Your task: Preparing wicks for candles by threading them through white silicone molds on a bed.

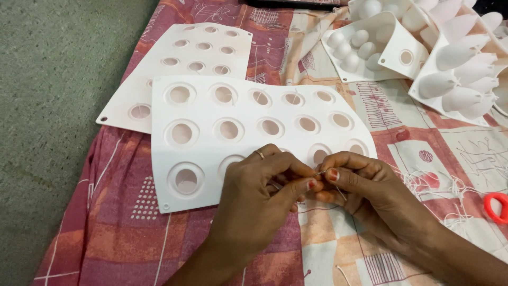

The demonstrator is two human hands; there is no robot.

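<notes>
Thread [319,172] is pinched between fingertips of the left hand [264,185] and right hand [360,182], held taut just above the near edge of the white mould sheet [211,153], so its holes are within reach.

Head camera looks steeply down (close) at the patterned cloth [338,249].
</notes>
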